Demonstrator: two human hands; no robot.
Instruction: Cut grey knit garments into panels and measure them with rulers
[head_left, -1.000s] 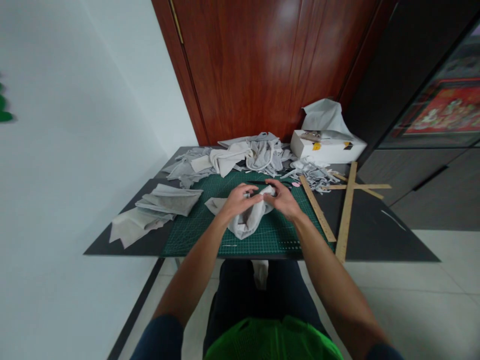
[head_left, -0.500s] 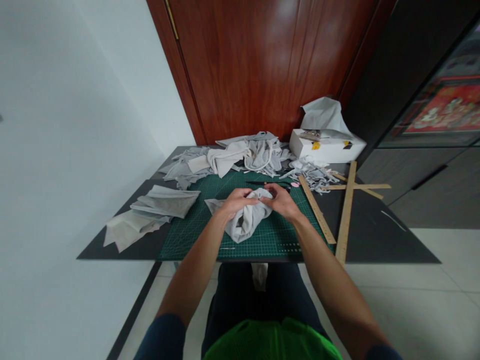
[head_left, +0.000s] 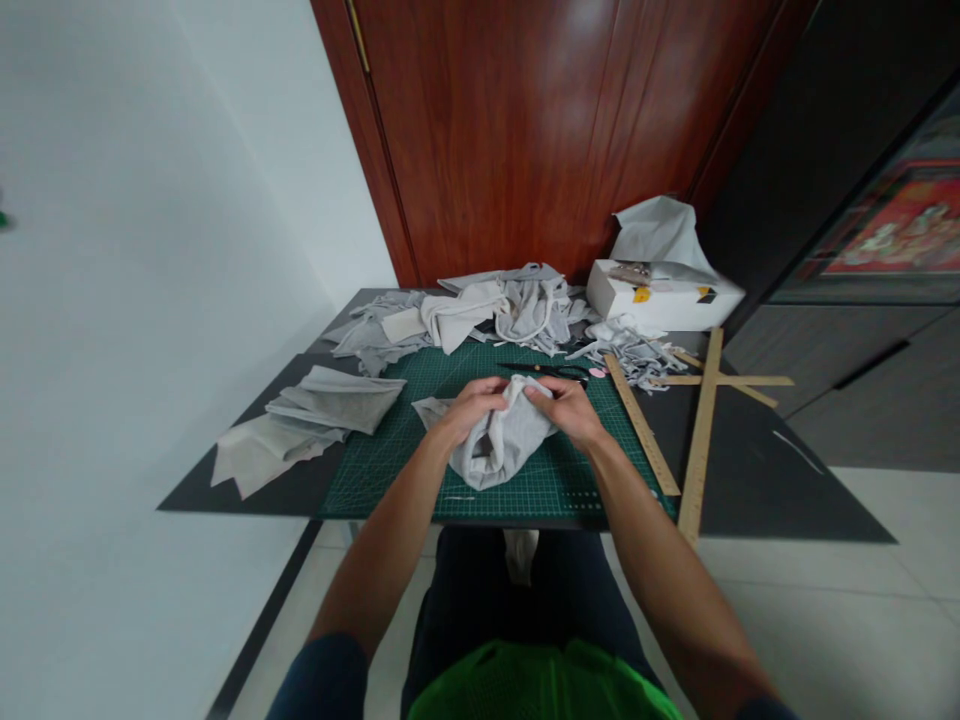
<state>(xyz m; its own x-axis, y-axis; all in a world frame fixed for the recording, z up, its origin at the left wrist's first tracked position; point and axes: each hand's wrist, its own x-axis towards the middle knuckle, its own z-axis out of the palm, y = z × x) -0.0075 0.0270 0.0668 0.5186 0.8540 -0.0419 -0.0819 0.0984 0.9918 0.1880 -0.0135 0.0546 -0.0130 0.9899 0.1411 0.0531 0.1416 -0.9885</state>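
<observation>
A bunched piece of light grey fabric (head_left: 504, 447) lies over the green cutting mat (head_left: 390, 470), with folds gathered round a hollow near its front. My left hand (head_left: 474, 408) grips its upper left edge, thumb on top and fingers partly hidden behind. On the other side, my right hand (head_left: 568, 408) pinches the upper right edge, the thumb pressing toward the top fold. A pointed flap of the cloth sticks out left of my left hand. Just beyond the hands lies a pair of black scissors (head_left: 551, 371), partly covered.
Folded grey cloths (head_left: 337, 400) lie at the left. A heap of fabric (head_left: 465, 310) runs along the back, beside thin scraps (head_left: 637, 355) and a white box (head_left: 660, 300). Wooden rulers (head_left: 703, 430) lie at the right, one reaching the table's front edge.
The fabric's top edge is drawn up and its right part spreads wider beneath my right hand. Both hands still hold it. The whole view has shifted slightly.
</observation>
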